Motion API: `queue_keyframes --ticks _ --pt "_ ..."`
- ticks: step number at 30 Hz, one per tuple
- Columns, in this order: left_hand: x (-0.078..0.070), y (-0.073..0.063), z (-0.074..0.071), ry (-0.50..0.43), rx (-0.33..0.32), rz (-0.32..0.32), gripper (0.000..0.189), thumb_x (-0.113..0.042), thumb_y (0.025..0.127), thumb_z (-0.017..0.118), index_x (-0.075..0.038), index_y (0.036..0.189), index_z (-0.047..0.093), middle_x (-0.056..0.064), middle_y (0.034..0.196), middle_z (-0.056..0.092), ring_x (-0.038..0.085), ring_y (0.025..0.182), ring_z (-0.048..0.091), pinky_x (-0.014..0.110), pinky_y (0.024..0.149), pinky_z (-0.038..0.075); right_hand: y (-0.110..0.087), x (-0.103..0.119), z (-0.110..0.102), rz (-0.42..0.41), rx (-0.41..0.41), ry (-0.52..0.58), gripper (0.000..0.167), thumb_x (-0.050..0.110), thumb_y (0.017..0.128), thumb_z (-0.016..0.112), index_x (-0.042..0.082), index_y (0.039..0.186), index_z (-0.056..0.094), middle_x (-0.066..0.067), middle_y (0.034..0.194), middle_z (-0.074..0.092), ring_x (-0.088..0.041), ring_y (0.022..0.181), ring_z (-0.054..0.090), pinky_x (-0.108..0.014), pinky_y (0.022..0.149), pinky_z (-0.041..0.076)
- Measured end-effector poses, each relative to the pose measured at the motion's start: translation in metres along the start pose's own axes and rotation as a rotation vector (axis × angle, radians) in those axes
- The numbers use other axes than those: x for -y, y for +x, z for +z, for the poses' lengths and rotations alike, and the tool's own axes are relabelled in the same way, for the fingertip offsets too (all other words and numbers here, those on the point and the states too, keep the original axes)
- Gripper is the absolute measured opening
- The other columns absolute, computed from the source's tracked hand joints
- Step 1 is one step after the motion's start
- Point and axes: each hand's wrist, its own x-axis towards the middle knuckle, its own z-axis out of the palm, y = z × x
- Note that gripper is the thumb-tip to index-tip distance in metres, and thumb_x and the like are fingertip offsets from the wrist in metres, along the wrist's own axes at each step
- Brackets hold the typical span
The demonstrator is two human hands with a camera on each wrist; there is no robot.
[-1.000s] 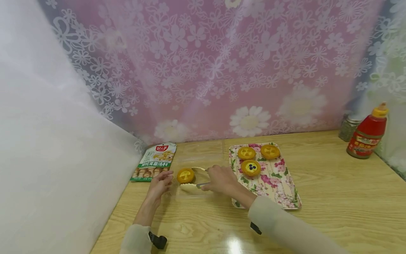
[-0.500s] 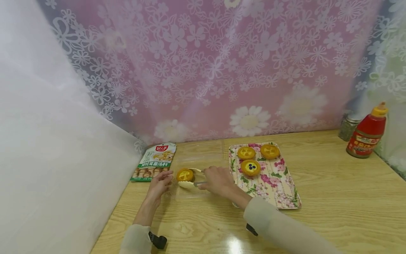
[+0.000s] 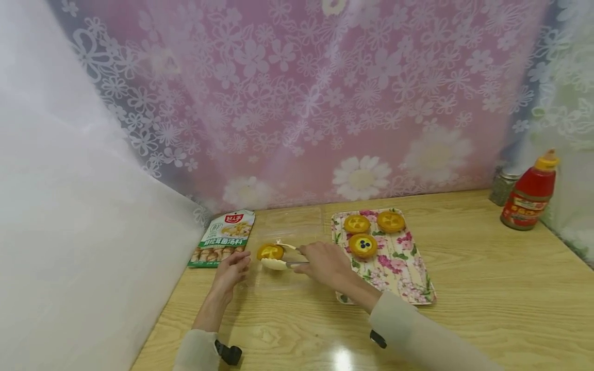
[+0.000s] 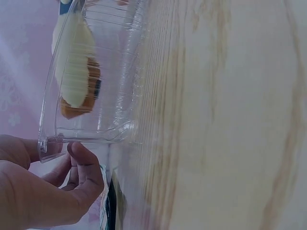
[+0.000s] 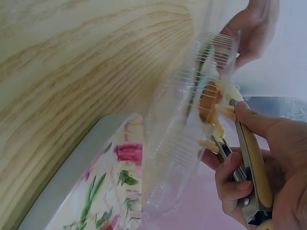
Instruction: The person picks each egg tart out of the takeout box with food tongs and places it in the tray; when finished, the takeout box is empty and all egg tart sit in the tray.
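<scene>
My right hand (image 3: 327,265) grips a pair of tongs (image 5: 252,160) with metal arms and cream-coloured tips. The tips stand on either side of an egg tart (image 3: 270,251) inside a clear plastic container (image 3: 274,283). In the left wrist view, one tip covers much of the tart (image 4: 72,113), so whether the tips hold it firmly cannot be told. At the container's left corner, my left hand (image 4: 53,187) pinches the rim between thumb and fingers. The container's lid part (image 3: 290,217) lies folded back toward the curtain.
A flowered tray (image 3: 394,273) to the right bears several egg tarts, one with blueberries (image 3: 363,246). Beyond my left hand lies a green and white food packet (image 3: 225,237). A red sauce bottle (image 3: 529,193) and a small jar (image 3: 503,187) stand far right.
The tongs first slid left over the tart, then their tips drew closer together around it. The tart now looks slightly tilted. My left hand keeps its place at the container's corner.
</scene>
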Motion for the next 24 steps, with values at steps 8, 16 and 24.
queue_keyframes --ticks 8,16,24 --pt "0.006 -0.001 0.0 -0.005 -0.019 -0.008 0.041 -0.016 0.107 0.06 0.002 0.144 0.057 0.011 0.118 0.061 0.025 0.101 0.059 0.036 0.083 0.053 -0.023 -0.008 -0.014 0.022 -0.011 0.031 0.054 0.055 0.092 0.075 0.019 0.133 0.073 0.003 0.089 0.073 -0.008 0.048 0.03 -0.024 0.041 0.02" --pt "0.005 -0.001 -0.001 0.003 -0.009 0.014 0.04 -0.016 0.108 0.059 0.002 0.144 0.057 0.016 0.126 0.059 0.026 0.102 0.059 0.034 0.08 0.053 -0.051 -0.023 -0.041 0.041 -0.048 0.076 0.056 0.053 0.094 0.073 0.018 0.137 0.071 -0.002 0.103 0.078 -0.006 0.042 0.027 -0.022 0.039 0.018" --pt "0.003 -0.002 -0.001 0.018 0.001 0.015 0.041 -0.016 0.108 0.059 0.002 0.144 0.056 0.019 0.13 0.059 0.025 0.102 0.059 0.036 0.082 0.053 -0.08 -0.046 -0.056 0.107 -0.056 0.104 0.06 0.053 0.095 0.071 0.018 0.143 0.066 0.006 0.061 0.052 -0.007 0.045 0.017 -0.02 0.041 0.016"
